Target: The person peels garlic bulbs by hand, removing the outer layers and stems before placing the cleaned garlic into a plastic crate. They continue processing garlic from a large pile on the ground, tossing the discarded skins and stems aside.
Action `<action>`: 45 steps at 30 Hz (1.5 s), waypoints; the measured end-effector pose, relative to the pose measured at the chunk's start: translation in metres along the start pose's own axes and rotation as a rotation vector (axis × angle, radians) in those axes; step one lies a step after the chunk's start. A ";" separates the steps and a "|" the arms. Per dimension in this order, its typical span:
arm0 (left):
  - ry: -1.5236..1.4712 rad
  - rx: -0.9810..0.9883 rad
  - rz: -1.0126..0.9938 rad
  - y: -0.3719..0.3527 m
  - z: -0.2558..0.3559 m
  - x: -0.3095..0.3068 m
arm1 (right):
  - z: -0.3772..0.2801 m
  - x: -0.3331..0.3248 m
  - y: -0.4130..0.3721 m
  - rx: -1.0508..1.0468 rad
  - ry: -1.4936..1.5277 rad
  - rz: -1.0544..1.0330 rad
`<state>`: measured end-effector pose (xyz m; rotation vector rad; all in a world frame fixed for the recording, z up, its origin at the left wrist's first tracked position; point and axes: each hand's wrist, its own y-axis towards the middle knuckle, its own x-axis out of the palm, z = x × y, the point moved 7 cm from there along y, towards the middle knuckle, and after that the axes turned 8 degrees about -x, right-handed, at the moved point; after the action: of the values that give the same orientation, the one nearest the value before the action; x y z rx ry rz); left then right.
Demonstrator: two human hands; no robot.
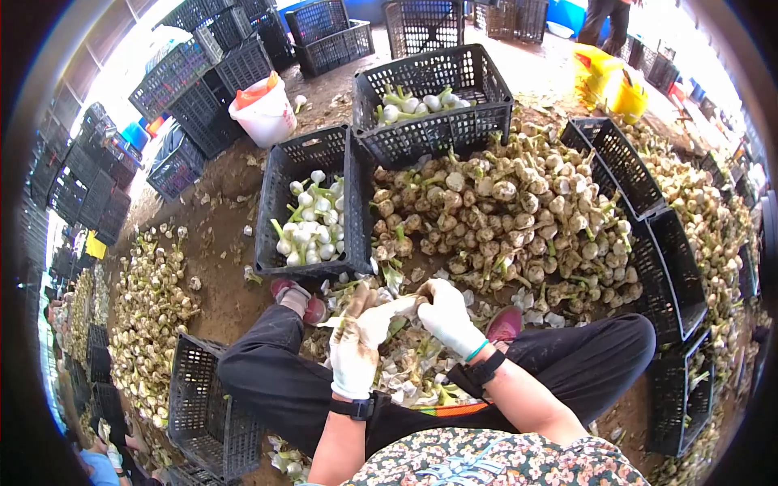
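Note:
My left hand (359,340), in a dirt-stained white glove, has its fingers closed around one end of a pale garlic bulb with its stem (399,309). Opposite it, my gloved right hand (450,317) pinches the other end; the fingers partly hide the garlic. Both hands are over my lap, above a litter of peeled skins (405,360). Just beyond them lies a large heap of dirty, unpeeled garlic (519,202). Clean white bulbs with green stems (312,223) lie in the black crate (271,202) ahead of my left hand.
A second black crate (438,134) behind holds more clean garlic (421,105). Black crates (624,170) border the heap on the right. One tilted crate (207,405) stands by my left knee. A white bucket (267,117) and yellow bags (608,81) stand farther back. Another person (606,20) stands far off.

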<state>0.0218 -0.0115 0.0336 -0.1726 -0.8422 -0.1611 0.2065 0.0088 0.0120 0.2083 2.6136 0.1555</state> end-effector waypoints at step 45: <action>1.255 0.487 0.078 0.052 0.020 0.036 | -0.028 0.024 0.040 0.227 1.176 -0.020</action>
<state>0.0417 0.0404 0.0690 0.3429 0.3908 0.0302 0.1772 0.0500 0.0303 0.2006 3.8078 -0.0622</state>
